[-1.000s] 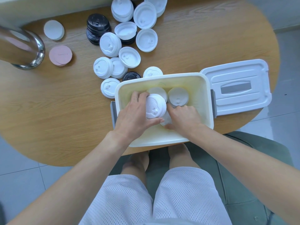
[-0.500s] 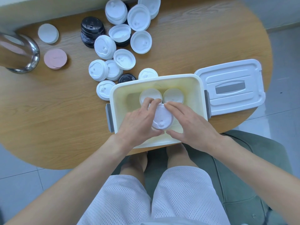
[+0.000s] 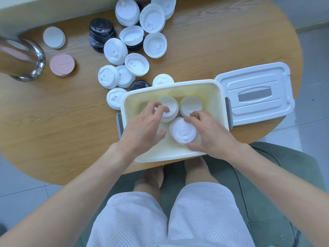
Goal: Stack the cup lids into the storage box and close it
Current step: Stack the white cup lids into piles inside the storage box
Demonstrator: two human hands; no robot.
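Cream box [image 3: 216, 97] sits open at the near table edge [image 3: 53, 139]; its white cover [image 3: 254, 97] lies flat on the table just right of it, top side up, grey handle showing; grey latches show on both box sides.

Three white lid stacks inside the box: far-left stack [image 3: 170, 106], far-right stack [image 3: 189, 105], near stack [image 3: 183, 131] in front of and touching them.

Right hand [image 3: 211, 136] holds the near stack; thumb at its near rim, fingers curled over its far-right rim. Left hand [image 3: 144, 127] is in the box beside the far-left stack; fingers bent, tips over that stack's left edge; slightly blurred; whether they actually grip it I cannot tell; thumb points toward the near stack, apart from it.

Loose white lids [image 3: 124, 72] scattered on the table beyond the box, some dome up, some upside down; one lid [image 3: 162, 80] just behind the box's far wall, another [image 3: 114, 98] touching its far-left corner; a black lid [image 3: 139, 85] between those two; a black stack [image 3: 100, 35] further back.

Left side of table: pink discs [image 3: 62, 65], a white disc [image 3: 54, 37], a metal vessel [image 3: 23, 59] lying at the frame edge.
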